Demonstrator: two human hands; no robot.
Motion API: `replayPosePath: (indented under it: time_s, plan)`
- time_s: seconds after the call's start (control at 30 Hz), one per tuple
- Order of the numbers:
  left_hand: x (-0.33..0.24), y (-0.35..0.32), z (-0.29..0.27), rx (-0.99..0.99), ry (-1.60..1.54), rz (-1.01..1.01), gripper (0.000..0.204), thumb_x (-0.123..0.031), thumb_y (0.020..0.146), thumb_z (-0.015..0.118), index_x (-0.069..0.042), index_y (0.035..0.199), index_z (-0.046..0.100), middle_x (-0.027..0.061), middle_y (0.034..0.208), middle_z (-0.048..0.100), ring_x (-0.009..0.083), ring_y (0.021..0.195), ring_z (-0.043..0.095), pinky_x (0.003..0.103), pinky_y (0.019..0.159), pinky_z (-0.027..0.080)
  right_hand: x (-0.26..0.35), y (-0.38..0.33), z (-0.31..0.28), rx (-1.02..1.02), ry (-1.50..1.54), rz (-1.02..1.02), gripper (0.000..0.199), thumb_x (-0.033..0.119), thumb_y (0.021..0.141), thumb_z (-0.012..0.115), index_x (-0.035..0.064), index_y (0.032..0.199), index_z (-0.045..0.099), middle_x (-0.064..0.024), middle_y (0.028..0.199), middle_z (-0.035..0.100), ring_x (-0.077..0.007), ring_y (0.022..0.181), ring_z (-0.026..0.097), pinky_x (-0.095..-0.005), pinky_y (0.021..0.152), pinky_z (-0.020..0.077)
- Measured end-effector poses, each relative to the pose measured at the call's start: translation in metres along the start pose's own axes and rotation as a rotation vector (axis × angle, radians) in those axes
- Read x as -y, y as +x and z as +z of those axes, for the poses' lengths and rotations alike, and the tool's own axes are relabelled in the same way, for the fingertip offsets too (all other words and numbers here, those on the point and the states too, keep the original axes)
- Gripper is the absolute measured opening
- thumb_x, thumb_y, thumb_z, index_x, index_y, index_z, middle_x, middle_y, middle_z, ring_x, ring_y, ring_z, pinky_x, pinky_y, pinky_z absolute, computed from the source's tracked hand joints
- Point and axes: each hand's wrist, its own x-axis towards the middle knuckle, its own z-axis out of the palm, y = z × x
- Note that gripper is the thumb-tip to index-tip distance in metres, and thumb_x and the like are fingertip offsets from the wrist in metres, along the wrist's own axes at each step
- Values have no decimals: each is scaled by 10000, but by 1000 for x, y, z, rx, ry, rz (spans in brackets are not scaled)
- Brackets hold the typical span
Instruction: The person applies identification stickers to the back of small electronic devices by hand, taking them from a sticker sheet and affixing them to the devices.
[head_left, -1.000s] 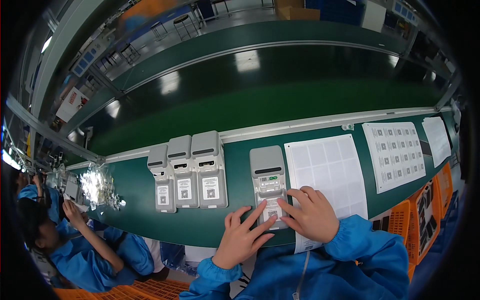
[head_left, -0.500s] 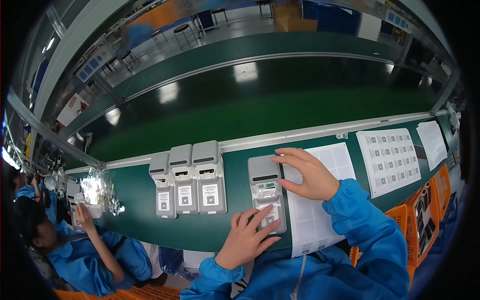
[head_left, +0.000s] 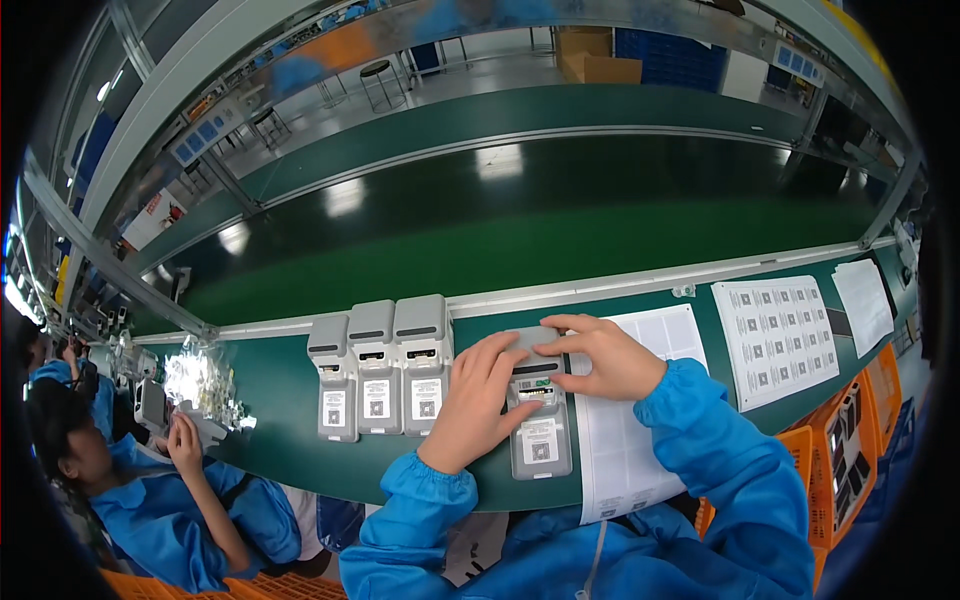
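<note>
In front of me a grey device point(head_left: 558, 460) lies on the green bench, with a dark slot across its upper part. An uncovered recess in its middle shows a small green part, and a white square-coded label sits below. My left hand point(head_left: 474, 402) grips its upper left side, fingers along the top and thumb by the recess. My right hand point(head_left: 618, 362) holds the upper right side, fingertips at the top edge and thumb beside the recess. To the left stand three similar labelled devices point(head_left: 376, 370) in a row.
A mostly peeled label sheet point(head_left: 640, 440) lies right of the device, with a fuller label sheet point(head_left: 777, 340) and white papers point(head_left: 863, 305) beyond. Orange crates point(head_left: 850, 450) stand at the right. A co-worker point(head_left: 190, 510) handles a device at the left, near shiny clear bags point(head_left: 200, 385).
My left hand has moved up from the label to the device's upper left side, uncovering the label. My right hand stays on the upper right. The co-worker's hand has shifted.
</note>
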Motion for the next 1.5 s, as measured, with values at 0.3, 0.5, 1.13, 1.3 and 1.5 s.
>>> replayPosePath:
  time_s: [0.3, 0.5, 1.13, 1.3, 1.5]
  plan:
    - [20, -4, 10, 10, -134, -42, 630, -196, 801, 928, -56, 1306, 579, 168, 1539, 560, 401, 1439, 515, 510, 1171, 403, 7, 3, -7, 43, 26, 63, 424, 167, 871, 834, 89, 1284, 783, -253, 1507, 595, -427, 1349, 598, -448, 1138, 506]
    - [25, -9, 7, 12, -205, -81, 583, -182, 848, 896, -66, 1327, 584, 164, 1573, 555, 385, 1484, 497, 493, 1192, 398, 18, 14, 3, 5, -90, 7, 581, 210, 869, 834, 95, 1420, 688, -238, 1481, 628, -418, 1368, 595, -465, 1166, 478]
    - [33, 3, -3, 53, -373, -207, 335, -102, 887, 827, -134, 1221, 825, 136, 1459, 690, 343, 1279, 680, 432, 1093, 516, 13, 20, -2, 57, 24, -19, 583, 211, 915, 808, 78, 1457, 638, -280, 1510, 595, -440, 1383, 592, -481, 1176, 474]
    - [32, 4, -6, 66, -292, -175, 322, -94, 892, 823, -124, 1214, 827, 139, 1462, 687, 347, 1270, 686, 430, 1087, 521, 10, 19, 1, 42, 30, -12, 583, 202, 909, 815, 77, 1452, 643, -284, 1508, 596, -446, 1370, 601, -481, 1166, 483]
    - [32, 6, -8, 74, -324, -185, 311, -86, 890, 823, -106, 1201, 827, 160, 1452, 688, 355, 1292, 682, 424, 1087, 531, 9, 20, 3, 35, 42, -1, 562, 202, 915, 832, 75, 1435, 659, -244, 1526, 599, -433, 1402, 583, -478, 1175, 481]
